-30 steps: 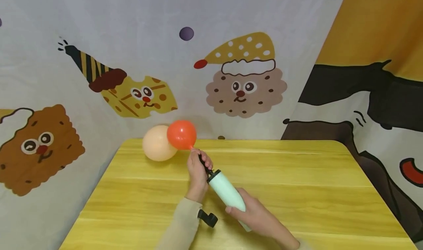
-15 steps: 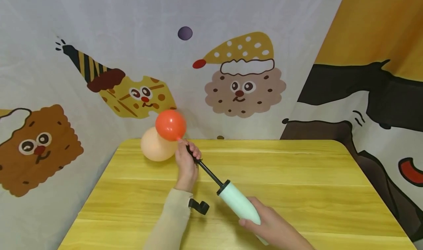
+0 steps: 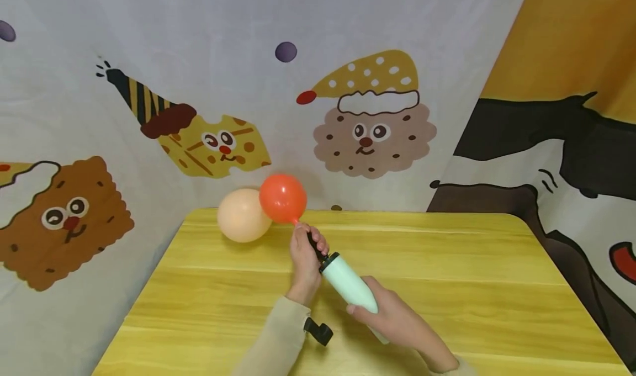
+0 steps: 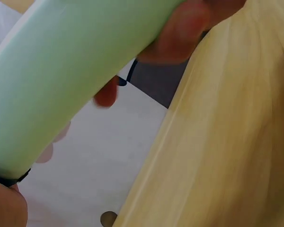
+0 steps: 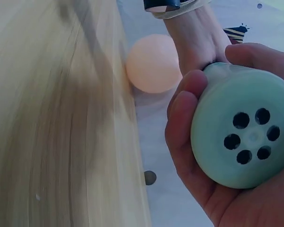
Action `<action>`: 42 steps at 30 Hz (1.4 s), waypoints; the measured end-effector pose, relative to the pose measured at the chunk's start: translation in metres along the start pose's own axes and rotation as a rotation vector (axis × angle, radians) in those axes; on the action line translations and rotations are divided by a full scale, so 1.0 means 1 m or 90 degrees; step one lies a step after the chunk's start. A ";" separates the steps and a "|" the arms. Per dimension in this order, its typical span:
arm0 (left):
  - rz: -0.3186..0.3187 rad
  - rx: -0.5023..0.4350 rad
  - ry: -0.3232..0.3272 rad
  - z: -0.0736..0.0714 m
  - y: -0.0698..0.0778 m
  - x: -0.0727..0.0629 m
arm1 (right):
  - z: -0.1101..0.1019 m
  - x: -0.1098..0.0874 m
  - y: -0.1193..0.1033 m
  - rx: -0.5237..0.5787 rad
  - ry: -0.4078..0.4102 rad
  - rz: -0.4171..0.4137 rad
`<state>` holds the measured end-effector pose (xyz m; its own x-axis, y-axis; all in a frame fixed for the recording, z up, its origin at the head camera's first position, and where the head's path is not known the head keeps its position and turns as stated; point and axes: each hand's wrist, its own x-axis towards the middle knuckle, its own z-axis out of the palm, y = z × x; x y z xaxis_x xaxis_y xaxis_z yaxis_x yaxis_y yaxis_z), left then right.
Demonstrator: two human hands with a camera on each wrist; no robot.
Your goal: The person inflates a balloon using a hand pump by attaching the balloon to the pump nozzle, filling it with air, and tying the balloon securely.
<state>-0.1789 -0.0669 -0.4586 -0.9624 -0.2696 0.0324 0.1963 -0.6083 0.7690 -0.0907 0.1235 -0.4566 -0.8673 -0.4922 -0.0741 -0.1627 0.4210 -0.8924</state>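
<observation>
In the head view a small red balloon (image 3: 283, 198) is inflated, its neck running down to the fingers of my left hand (image 3: 304, 260). That hand grips the black front end of a mint-green hand balloon pump (image 3: 350, 282) and pinches the balloon's neck at the tip. My right hand (image 3: 399, 318) wraps round the rear of the pump barrel, which is pushed up close to the left hand. The right wrist view shows the pump's round end cap (image 5: 241, 132) with several dark holes, fingers curled about it. The nozzle inside the balloon's neck is hidden.
A peach balloon (image 3: 240, 216), also inflated, lies at the back left of the wooden table (image 3: 447, 265), partly behind the red one. A cartoon-printed cloth (image 3: 238, 50) hangs behind the table. A black strap mount (image 3: 319, 332) sits on the left wrist.
Half a second ago the pump was drawn out with its black rod showing; now the barrel is pushed in and the rod is covered. The hands have come together, and the red balloon shifted right.
</observation>
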 end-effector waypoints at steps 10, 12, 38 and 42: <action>0.013 0.022 -0.024 -0.006 0.010 0.006 | 0.016 0.002 -0.001 0.065 0.007 0.025; 0.018 0.026 -0.023 -0.008 0.016 0.010 | 0.020 -0.002 -0.001 0.057 0.013 0.022; 0.006 0.010 -0.002 -0.004 0.013 0.017 | 0.008 -0.012 0.006 -0.006 0.000 0.006; -0.016 0.016 -0.005 0.000 0.004 0.007 | 0.007 0.001 0.002 0.013 0.003 0.003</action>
<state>-0.1844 -0.0712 -0.4557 -0.9684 -0.2488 0.0178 0.1674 -0.5953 0.7859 -0.0888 0.1185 -0.4618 -0.8705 -0.4863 -0.0755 -0.1495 0.4075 -0.9009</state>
